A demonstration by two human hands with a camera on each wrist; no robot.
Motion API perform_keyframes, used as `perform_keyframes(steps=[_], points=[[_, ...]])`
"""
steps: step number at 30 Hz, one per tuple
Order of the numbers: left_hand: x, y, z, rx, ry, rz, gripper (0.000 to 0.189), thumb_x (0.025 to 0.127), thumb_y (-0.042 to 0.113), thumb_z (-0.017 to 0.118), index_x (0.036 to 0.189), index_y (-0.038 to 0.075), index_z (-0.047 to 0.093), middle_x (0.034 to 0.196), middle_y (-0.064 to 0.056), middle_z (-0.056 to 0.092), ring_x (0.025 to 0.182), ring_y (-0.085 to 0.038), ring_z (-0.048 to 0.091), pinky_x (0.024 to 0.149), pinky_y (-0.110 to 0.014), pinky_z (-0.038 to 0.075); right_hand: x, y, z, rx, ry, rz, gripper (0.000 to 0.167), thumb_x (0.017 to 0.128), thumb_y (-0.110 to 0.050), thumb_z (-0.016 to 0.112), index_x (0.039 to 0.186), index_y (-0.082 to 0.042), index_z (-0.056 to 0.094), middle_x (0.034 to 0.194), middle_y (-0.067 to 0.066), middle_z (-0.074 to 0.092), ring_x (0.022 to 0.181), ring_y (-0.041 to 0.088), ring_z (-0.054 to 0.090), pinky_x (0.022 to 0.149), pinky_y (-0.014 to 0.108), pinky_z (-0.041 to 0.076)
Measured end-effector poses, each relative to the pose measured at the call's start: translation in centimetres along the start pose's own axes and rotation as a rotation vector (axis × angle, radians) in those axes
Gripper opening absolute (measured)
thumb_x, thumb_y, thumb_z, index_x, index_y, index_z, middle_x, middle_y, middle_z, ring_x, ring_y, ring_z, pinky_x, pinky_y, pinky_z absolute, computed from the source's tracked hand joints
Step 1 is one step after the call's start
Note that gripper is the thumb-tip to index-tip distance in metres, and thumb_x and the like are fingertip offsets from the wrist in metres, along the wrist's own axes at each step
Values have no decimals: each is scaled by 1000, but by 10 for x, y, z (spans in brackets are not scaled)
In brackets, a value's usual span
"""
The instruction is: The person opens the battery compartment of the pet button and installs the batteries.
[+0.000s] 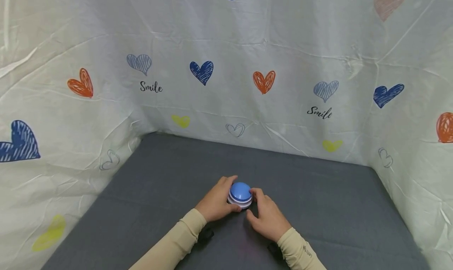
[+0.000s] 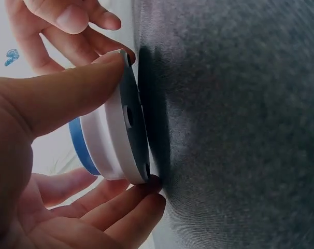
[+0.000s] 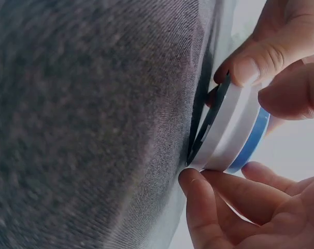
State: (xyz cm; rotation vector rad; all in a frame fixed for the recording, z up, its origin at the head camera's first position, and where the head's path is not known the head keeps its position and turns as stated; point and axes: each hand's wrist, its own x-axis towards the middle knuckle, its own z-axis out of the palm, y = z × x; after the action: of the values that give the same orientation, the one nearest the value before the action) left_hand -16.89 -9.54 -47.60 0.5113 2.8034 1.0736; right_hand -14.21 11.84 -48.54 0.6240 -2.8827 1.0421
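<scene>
A round push button (image 1: pixel 240 192) has a blue domed top, a white ringed body and a dark base. It sits slightly tilted, its base partly raised off the grey cloth in both wrist views. My left hand (image 1: pixel 216 201) grips it from the left. The left thumb (image 2: pixel 89 88) presses the white rim on the near side, with the fingers round the other side. On the right, my right hand (image 1: pixel 267 215) touches the button with its fingertips (image 3: pixel 190 179); its thumb (image 3: pixel 291 96) stands a little apart from the rim. The underside is mostly hidden.
Grey cloth (image 1: pixel 318 207) covers the flat surface under the hands. White hanging sheets (image 1: pixel 226 101) printed with hearts and "Smile" enclose it at the back and both sides. Dark straps (image 1: pixel 205 235) show by the wrists, below beige sleeves.
</scene>
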Motion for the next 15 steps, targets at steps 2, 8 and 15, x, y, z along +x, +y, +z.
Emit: perform_keyframes(steps=[2, 8, 15], points=[[-1, 0, 2, 24, -3, 1, 93, 90, 26, 91, 166, 6, 40, 153, -21, 53, 136, -36, 62, 111, -55, 52, -1, -1, 1, -18, -1, -1, 58, 96, -14, 75, 147, -1, 52, 138, 22, 70, 128, 35, 69, 105, 55, 55], [-2, 5, 6, 154, 9, 22, 90, 89, 25, 92, 162, 2, 44, 148, -22, 54, 125, -38, 69, 104, -53, 58, -1, -1, 1, -78, 0, -11, 58, 95, -17, 76, 147, -3, 53, 132, 20, 72, 116, 31, 70, 96, 52, 58], [-5, -1, 4, 177, -1, 18, 101, 87, 38, 92, 163, -2, 40, 157, -24, 52, 134, -41, 65, 110, -55, 54, -2, 6, -6, -126, 1, -25, 65, 98, -26, 78, 152, -1, 52, 147, 23, 64, 130, 38, 65, 107, 58, 53]])
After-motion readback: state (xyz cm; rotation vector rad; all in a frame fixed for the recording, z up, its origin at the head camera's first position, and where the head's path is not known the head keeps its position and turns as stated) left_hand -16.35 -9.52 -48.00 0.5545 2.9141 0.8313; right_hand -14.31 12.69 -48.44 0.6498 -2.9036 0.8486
